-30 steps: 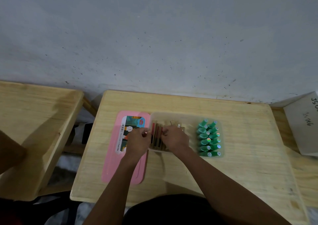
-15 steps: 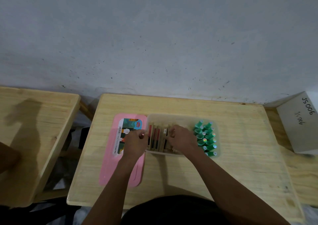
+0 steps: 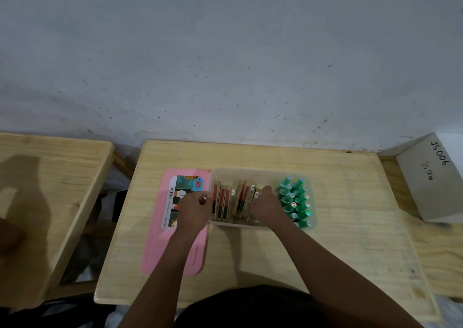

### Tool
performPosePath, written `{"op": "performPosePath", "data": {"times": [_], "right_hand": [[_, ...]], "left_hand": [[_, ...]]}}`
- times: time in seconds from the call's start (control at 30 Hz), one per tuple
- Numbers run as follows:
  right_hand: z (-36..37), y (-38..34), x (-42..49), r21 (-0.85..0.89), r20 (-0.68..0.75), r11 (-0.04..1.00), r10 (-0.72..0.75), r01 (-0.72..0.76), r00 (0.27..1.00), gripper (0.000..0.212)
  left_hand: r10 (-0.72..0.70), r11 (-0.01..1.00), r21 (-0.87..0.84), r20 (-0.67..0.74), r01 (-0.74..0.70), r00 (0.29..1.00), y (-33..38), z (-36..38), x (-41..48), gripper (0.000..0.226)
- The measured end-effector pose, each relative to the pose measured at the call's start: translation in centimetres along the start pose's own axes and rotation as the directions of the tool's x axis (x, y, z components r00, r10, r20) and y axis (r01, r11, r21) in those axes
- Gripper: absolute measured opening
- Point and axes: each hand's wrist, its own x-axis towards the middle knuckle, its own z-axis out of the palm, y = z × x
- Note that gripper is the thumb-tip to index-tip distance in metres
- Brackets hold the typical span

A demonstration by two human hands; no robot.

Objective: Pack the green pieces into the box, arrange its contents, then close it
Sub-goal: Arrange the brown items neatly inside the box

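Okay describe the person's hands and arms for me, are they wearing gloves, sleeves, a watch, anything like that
Both are bare. The left hand and right hand have no gloves, and no rings, watch or bracelet show. Both forearms are uncovered as far as the frame edge, with no sleeves in sight. Only dark clothing shows at the bottom, near the body.

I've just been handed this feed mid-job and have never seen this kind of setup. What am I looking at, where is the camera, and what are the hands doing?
There is no machine: a person works with bare hands, filmed by one wide-angle camera on their head, looking down. On the wooden table sits a clear plastic box. Its right end holds the green pieces, packed in rows. Its middle holds slim brown cartons standing on edge. The left hand is at the box's left edge and the right hand is among the cartons; neither clearly grips anything. The pink lid lies flat beside the box, so the box is not closed. A white box stands at the far right.
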Motion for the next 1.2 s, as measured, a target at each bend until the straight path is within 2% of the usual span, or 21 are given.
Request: {"op": "performPosePath", "data": {"times": [0.07,0.17,0.27,0.47,0.63,0.77,0.9,1.07,1.2], "right_hand": [[0.1,0.3,0.5,0.072,0.058,0.997,0.029,-0.033,0.998,0.052],[1.5,2.0,3.0,0.092,0.084,0.995,0.030,-0.038,0.996,0.055],[0.5,0.5,0.5,0.053,0.049,0.998,0.025,-0.028,0.998,0.045],[0.7,0.1,-0.2,-0.073,-0.040,0.997,-0.016,0.013,0.999,0.043],[-0.2,0.4,-0.3,0.167,-0.075,0.985,-0.035,0.047,0.997,0.026],[-1.5,0.3,-1.9,0.375,-0.101,0.918,-0.097,0.128,0.990,0.012],[-1.7,0.1,-2.2,0.410,-0.127,0.891,-0.155,0.194,0.980,0.020],[-1.4,0.1,-2.0,0.495,-0.086,0.851,-0.154,0.177,0.984,0.028],[-1.5,0.0,-2.2,0.453,-0.113,0.863,-0.193,0.223,0.975,0.030]], "left_hand": [[0.004,1.000,-0.008,-0.004,-0.004,1.000,0.0,0.0,0.0,0.026],[0.001,1.000,-0.010,-0.012,-0.001,1.000,0.0,0.1,0.0,0.026],[-0.009,1.000,-0.014,-0.015,0.008,1.000,0.1,0.0,-0.1,0.027],[-0.024,0.999,-0.035,-0.011,0.024,1.000,0.3,-0.1,-0.2,0.031],[-0.026,0.999,-0.027,-0.022,0.025,0.999,0.3,-0.1,-0.3,0.030],[-0.020,1.000,-0.019,-0.014,0.020,1.000,0.2,0.0,-0.2,0.031],[-0.033,0.999,-0.015,-0.010,0.032,0.999,0.2,0.1,-0.2,0.031],[-0.034,0.999,-0.023,-0.019,0.034,0.999,0.2,0.1,-0.3,0.032],[-0.037,0.999,-0.027,-0.019,0.036,0.999,0.1,0.2,-0.2,0.032]]}}
